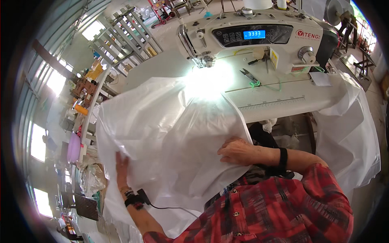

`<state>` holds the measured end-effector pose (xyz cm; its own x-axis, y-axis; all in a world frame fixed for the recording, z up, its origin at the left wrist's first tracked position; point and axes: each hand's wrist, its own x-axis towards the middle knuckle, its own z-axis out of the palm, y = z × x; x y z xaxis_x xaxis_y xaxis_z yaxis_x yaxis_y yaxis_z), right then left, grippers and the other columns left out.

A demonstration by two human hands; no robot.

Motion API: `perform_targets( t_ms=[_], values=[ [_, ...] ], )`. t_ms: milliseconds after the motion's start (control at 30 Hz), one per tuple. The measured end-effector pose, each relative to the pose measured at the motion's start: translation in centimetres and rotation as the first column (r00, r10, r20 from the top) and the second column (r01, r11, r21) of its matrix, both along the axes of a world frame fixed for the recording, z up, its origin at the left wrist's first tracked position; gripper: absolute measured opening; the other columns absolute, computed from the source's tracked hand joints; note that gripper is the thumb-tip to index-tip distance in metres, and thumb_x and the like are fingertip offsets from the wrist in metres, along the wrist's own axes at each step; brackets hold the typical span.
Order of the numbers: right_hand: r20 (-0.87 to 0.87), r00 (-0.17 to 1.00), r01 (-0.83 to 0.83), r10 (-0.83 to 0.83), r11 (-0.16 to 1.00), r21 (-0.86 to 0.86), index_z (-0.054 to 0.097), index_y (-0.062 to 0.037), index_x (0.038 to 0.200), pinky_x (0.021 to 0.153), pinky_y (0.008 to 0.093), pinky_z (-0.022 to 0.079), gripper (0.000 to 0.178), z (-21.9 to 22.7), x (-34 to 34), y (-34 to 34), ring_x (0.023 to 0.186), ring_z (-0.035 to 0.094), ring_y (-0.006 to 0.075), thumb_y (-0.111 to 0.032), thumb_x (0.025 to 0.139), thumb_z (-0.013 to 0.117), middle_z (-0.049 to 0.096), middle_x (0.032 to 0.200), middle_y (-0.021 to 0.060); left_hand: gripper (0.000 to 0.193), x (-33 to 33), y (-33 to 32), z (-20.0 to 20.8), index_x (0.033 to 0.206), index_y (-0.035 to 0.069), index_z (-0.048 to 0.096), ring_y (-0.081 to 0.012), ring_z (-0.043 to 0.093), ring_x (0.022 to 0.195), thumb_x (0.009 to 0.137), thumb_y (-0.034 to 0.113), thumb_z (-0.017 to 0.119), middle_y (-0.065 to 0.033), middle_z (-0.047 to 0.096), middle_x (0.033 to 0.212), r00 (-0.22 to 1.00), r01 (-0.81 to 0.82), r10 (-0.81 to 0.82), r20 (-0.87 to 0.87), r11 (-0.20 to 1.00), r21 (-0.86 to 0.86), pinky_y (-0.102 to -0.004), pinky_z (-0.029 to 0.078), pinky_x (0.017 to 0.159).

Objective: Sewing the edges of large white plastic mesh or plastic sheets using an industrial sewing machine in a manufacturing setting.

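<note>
A large, thin, slightly shiny white sheet stretches from the sewing machine down over my lap. Its far end runs under the needle area, where a bright lamp washes out the detail. My left hand lies on the sheet's left part with its fingers stretched out. Closed on the sheet near its right edge is my right hand, its fingers curled and partly hidden by folds. Thread snips with a green cord lie on the machine table, right of the needle.
More white sheeting hangs off the table's right end. A small white piece lies by the machine's base. Grey metal racks stand at the far left, near a cluttered side bench. A cable trails from my left wrist.
</note>
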<state>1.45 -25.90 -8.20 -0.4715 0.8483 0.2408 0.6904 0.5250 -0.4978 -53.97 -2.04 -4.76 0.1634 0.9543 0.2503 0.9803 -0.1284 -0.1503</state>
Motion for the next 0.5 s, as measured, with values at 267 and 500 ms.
perform_targets(
  t_ms=[267,500],
  values=[
    [-0.527,0.689,0.150,-0.498,0.809,-0.568,0.058,-0.0021,0.124,0.075,0.0366,0.051,0.040,3.7,-0.5,6.0,0.098,0.062,0.0229,-0.029,0.095,0.059,0.066,0.100,0.0124,0.045,21.5,-2.8,9.8,0.138,0.002,0.050,-0.0364,0.041,0.137,0.093,0.008,0.049,-0.0203,0.046,0.145,0.846,0.149,-0.430,0.314,0.757,0.637,-0.0466,0.032,0.112],
    [-0.688,0.150,-0.098,-0.710,0.682,-0.725,0.067,-0.0019,0.098,0.068,0.0287,0.047,0.027,0.7,-8.2,9.3,0.072,0.057,0.0143,-0.028,0.090,0.065,0.062,0.080,0.0033,0.028,35.2,-16.6,9.5,0.117,-0.004,0.063,-0.0371,0.061,0.114,0.093,-0.001,0.048,-0.0214,0.064,0.121,0.420,0.701,-0.739,0.527,0.633,0.328,-0.0414,0.049,0.097]
  ],
)
